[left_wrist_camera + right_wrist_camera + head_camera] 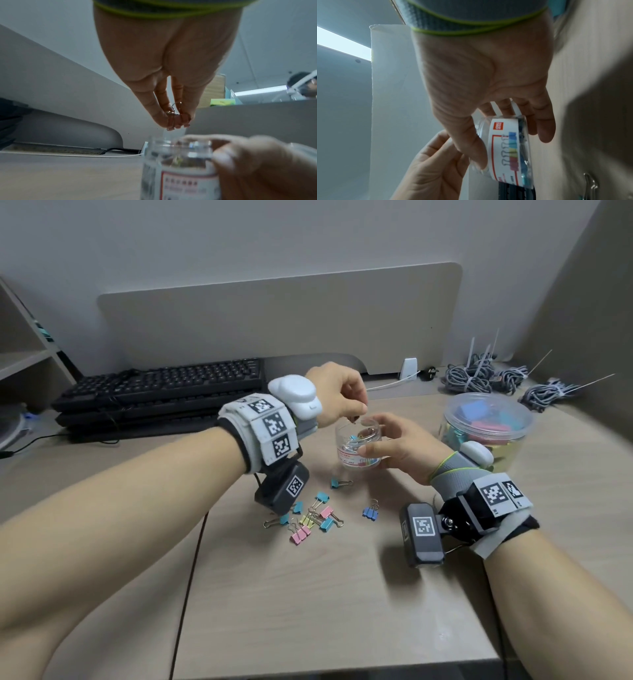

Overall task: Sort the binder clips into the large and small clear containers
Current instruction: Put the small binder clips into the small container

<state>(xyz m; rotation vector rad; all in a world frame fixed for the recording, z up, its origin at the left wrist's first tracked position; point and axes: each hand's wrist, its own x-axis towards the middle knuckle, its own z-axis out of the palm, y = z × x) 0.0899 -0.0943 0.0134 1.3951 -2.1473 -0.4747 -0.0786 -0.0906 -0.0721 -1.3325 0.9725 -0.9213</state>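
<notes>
While a person sorts at a pale wood counter [342,594], the biggest task item, the large clear container [488,428], stands at the far right, well apart from the work. It is a wide round tub with pink, blue and yellow clips showing through its wall; whether a lid sits on it cannot be told.

Nearer the middle is the small clear container [358,445], a short open-mouthed jar with a white and red label printed with a row of coloured clips. The right hand [399,448] wraps it from the right side, thumb in front and fingers behind, probably to steady it and angle its mouth toward the incoming clip. A few clips already lie inside.

Directly above the jar's mouth is the left hand [337,395], its grip closed in a pinch. The left wrist view shows the fingertips [159,119] clamped on a small clip [173,119] by its thin wire handles, apparently ready to drop it in. Its body colour cannot be made out.

On the counter nearer the person, loose small binder clips [313,517] lie in a scattered cluster, in pink, teal, yellow and blue, each with looped wire handles. They wait unsorted within easy reach of the left hand.
</notes>
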